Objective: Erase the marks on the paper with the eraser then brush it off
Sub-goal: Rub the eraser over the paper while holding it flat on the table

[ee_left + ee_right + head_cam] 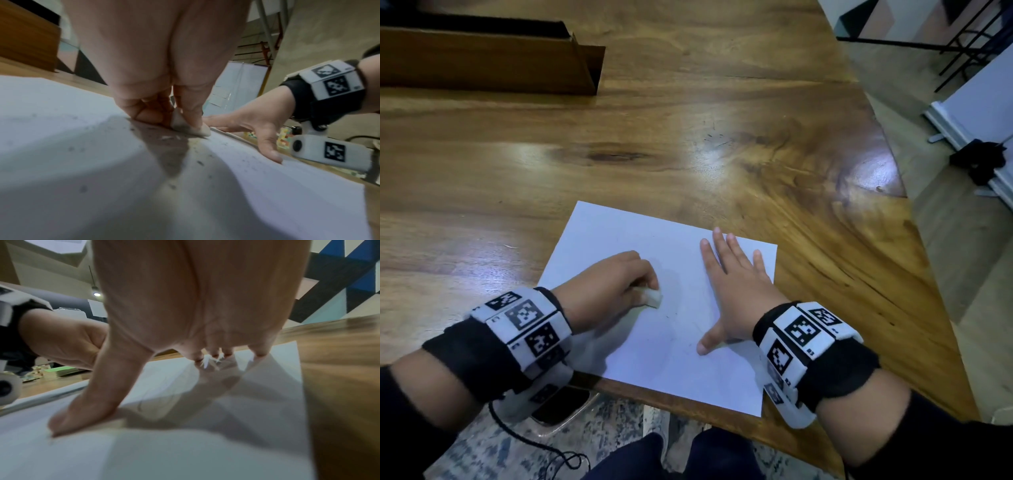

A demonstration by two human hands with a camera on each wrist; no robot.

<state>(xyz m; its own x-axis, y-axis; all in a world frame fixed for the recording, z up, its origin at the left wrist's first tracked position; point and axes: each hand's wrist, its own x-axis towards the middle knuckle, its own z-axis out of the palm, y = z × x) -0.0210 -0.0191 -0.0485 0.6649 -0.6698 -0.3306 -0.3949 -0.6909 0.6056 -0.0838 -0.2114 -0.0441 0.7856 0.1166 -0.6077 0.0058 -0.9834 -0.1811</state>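
Observation:
A white sheet of paper (pixel 654 363) lies at the near edge of the wooden table. My left hand (pixel 609 287) pinches a small white eraser (pixel 652 297) and presses it onto the middle of the sheet; the left wrist view shows the eraser (pixel 195 128) between thumb and fingers, with dark crumbs (pixel 168 138) scattered near it. My right hand (pixel 732 284) lies flat on the sheet's right half, fingers spread straight, thumb pointing toward the left hand. Faint pencil lines (pixel 141 404) show on the paper near the right thumb.
A long brown cardboard box (pixel 493 58) lies at the table's far left. The table (pixel 688 137) edge curves away on the right, with floor beyond it. A dark phone (pixel 561 404) sits below the table's near edge, under my left wrist.

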